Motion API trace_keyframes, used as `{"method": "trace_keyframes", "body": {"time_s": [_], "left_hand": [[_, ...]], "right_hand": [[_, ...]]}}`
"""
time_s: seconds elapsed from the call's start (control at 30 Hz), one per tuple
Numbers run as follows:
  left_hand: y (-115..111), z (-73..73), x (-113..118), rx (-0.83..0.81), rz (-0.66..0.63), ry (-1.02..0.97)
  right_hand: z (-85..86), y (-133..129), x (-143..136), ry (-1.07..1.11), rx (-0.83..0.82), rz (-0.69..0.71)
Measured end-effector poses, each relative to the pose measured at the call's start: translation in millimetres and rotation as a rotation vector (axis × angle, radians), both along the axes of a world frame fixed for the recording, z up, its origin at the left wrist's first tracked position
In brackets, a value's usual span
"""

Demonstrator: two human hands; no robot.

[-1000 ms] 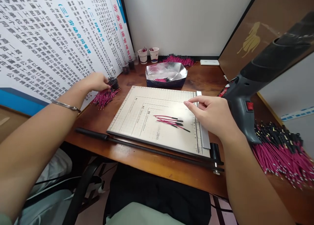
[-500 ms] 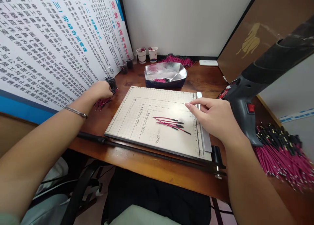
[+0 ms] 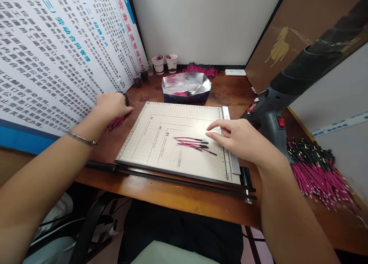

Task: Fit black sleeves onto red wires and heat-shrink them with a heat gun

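My left hand [image 3: 112,104] is at the left by a dark cup [image 3: 126,99], above a small pile of red wires [image 3: 115,124]. Its fingers point away and are mostly hidden. My right hand [image 3: 234,135] hovers over the right side of the cream paper-cutter board [image 3: 149,141], thumb and forefinger apart, with nothing between them. Several red wires with black ends [image 3: 191,143] lie on the board, left of that hand.
A foil-lined box [image 3: 186,97] with wires stands behind the board, near two paper cups [image 3: 171,63]. A black heat gun [image 3: 273,122] and a large wire bundle [image 3: 319,175] are at the right. The cutter's black arm [image 3: 172,182] runs along the front.
The whole view has shifted, so the board and box appear farther left. My right thumb and forefinger have spread apart. My left hand is still by the dark cup, turned slightly.
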State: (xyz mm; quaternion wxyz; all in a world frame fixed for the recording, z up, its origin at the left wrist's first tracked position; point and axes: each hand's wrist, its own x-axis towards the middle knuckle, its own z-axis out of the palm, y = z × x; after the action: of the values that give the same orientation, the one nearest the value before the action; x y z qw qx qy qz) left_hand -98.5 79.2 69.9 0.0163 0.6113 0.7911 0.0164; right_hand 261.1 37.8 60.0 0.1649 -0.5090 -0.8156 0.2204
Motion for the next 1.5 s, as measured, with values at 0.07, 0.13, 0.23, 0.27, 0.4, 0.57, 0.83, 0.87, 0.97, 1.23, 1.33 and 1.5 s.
{"method": "trace_keyframes", "body": {"time_s": [0.07,0.13,0.23,0.27,0.4,0.57,0.83,0.87,0.97,1.23,1.33,1.5], "left_hand": [[2.6,6.4,28.3,0.046,-0.113,-0.047],[4.8,9.9,61.3,0.031,-0.295,-0.124],[4.1,8.2,105.5,-0.114,-0.813,-0.367],[2.4,6.5,116.3,-0.164,-0.891,-0.392],[-14.3,1.7,139.1,-0.334,-1.015,-0.381],[-52.4,-3.4,150.1,-0.215,-0.896,-0.219],[-121.9,-44.1,161.4,0.294,-0.732,-0.184],[-130.7,-48.9,160.8,0.346,-0.726,-0.162],[-150.6,-60.0,157.8,0.398,-0.695,-0.11],[-148.1,-68.0,152.3,0.309,-0.691,-0.113],[-144.4,-65.6,148.8,0.294,-0.696,-0.141],[-138.7,-58.7,139.0,0.326,-0.634,-0.209]], "right_hand": [[3.2,-1.3,2.9,-0.053,-0.054,0.032],[6.5,-2.3,4.6,-0.11,-0.117,0.035],[9.5,-2.8,4.6,-0.18,-0.225,0.045],[9.8,-2.7,4.1,-0.192,-0.25,0.056],[8.1,-2.3,1.8,-0.196,-0.295,0.126],[6.3,-2.0,-0.1,-0.201,-0.31,0.166],[7.7,-2.2,0.3,-0.188,-0.305,0.147],[7.6,-2.0,0.7,-0.187,-0.311,0.15],[6.4,-0.7,1.5,-0.169,-0.318,0.184],[1.3,-4.5,3.4,-0.093,-0.308,0.194],[1.7,-8.4,2.4,-0.102,-0.27,0.148],[1.3,-12.0,1.0,-0.128,-0.263,0.113]]}}
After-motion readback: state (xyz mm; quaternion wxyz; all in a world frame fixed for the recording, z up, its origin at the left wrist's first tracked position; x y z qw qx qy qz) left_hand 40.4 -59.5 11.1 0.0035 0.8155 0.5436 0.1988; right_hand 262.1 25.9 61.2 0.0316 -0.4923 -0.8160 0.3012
